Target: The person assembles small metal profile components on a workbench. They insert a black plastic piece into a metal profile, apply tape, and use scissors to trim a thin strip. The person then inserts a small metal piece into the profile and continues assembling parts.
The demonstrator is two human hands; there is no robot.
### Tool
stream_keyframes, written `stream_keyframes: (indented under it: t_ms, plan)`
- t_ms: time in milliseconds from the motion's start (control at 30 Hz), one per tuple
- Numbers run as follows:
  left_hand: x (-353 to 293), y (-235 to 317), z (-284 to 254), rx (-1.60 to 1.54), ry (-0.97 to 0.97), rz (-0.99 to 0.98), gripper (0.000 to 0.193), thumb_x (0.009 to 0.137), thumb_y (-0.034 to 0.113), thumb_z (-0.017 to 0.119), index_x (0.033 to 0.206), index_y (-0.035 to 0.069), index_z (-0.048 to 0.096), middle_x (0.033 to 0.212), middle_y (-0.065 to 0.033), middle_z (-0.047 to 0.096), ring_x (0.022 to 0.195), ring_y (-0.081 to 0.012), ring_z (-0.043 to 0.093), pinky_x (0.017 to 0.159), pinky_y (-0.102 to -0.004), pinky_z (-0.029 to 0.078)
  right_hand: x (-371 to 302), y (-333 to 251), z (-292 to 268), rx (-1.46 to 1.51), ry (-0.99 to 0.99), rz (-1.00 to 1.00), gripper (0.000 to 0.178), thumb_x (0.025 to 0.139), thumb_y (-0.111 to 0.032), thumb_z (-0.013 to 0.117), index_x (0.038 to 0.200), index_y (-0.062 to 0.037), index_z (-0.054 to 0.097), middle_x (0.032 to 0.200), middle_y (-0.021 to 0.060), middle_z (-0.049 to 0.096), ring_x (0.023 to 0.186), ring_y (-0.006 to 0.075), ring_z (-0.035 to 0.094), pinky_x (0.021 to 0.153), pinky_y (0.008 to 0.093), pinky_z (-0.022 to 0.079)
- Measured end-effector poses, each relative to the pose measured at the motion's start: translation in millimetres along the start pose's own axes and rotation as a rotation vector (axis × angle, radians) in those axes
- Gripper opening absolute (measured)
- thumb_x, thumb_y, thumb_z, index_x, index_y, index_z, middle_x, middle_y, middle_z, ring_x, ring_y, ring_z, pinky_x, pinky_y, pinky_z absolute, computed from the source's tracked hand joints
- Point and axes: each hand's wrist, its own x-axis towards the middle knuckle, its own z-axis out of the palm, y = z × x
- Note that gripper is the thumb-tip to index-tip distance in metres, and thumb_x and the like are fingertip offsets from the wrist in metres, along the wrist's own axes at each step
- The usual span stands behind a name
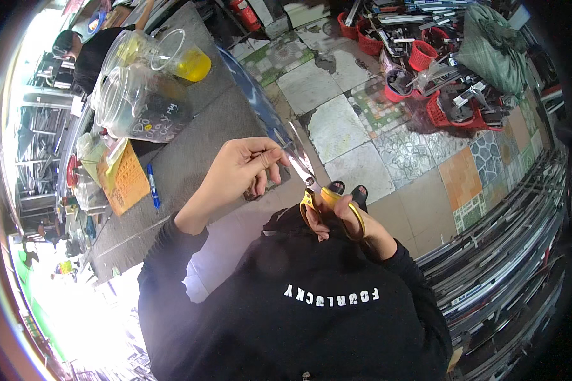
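Observation:
My right hand (372, 232) holds a pair of scissors (309, 181) with yellow handles, thumb and fingers in the loops. Their blades stand apart and point up and away from me. Close to the left blade, my left hand (238, 168) has its thumb and forefinger pressed together in a pinch, the other fingers curled. Whatever sits in that pinch is too small to make out. Both hands are in front of my body, the left one near the edge of the grey worktable (203, 127).
On the table stand large clear plastic jars (140, 105), a tub with yellow contents (194, 65), an orange paper (126, 181) and a blue pen (154, 186). Red baskets (448, 114) of metal parts are on the far right floor; long metal strips (496, 244) lie right. Another person (98, 60) is far left.

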Motion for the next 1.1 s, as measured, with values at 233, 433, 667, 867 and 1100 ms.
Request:
stream_keyframes:
  t_ms: [233,433,667,867,1100]
  plan:
    - [-4,-6,16,-0.054,0.017,0.013,0.03,0.104,0.025,0.056,0.096,-0.002,0.067,0.07,-0.0064,0.065,0.048,-0.0067,0.056,0.046,-0.0188,0.042,0,-7,-9,0.009,-0.052,0.056,0.089,0.084,-0.09,0.033,0.103,-0.0042,0.05,0.072,0.0002,0.045,0.056,0.0093,0.044,0.053,0.0261,0.042]
    - [0,-16,27,-0.137,0.006,-0.017,0.03,0.105,0.025,0.055,0.095,-0.001,0.065,0.068,-0.0052,0.064,0.046,-0.006,0.053,0.045,-0.0188,0.04,-5,-10,-9,0.046,-0.041,0.079,0.09,0.08,-0.093,0.036,0.097,-0.0055,0.049,0.069,-0.0009,0.043,0.056,0.0079,0.043,0.052,0.025,0.042]
    - [-1,-23,35,-0.191,0.022,-0.001,0.03,0.106,0.025,0.054,0.094,0.001,0.068,0.067,-0.0025,0.062,0.048,-0.0063,0.054,0.047,-0.0208,0.042,-9,-14,-12,0.019,-0.02,0.097,0.089,0.079,-0.093,0.035,0.094,-0.0059,0.049,0.067,-0.0006,0.043,0.054,0.009,0.044,0.051,0.0251,0.042]
    - [0,-30,39,-0.238,0.031,0.007,0.032,0.106,0.026,0.053,0.093,0.0,0.066,0.066,-0.0026,0.061,0.047,-0.0064,0.053,0.046,-0.0201,0.041,-12,-9,-14,0.014,-0.018,0.101,0.088,0.081,-0.092,0.034,0.091,-0.0058,0.049,0.066,-0.0004,0.043,0.053,0.0097,0.044,0.05,0.026,0.042]
    - [2,-36,46,-0.233,0.052,0.006,0.034,0.106,0.029,0.052,0.09,0.001,0.064,0.065,-0.0022,0.06,0.047,-0.006,0.051,0.045,-0.0187,0.039,-16,-5,-19,-0.025,0.007,0.109,0.087,0.081,-0.091,0.034,0.085,-0.0053,0.048,0.061,0.0001,0.043,0.047,0.0101,0.045,0.043,0.0265,0.042]
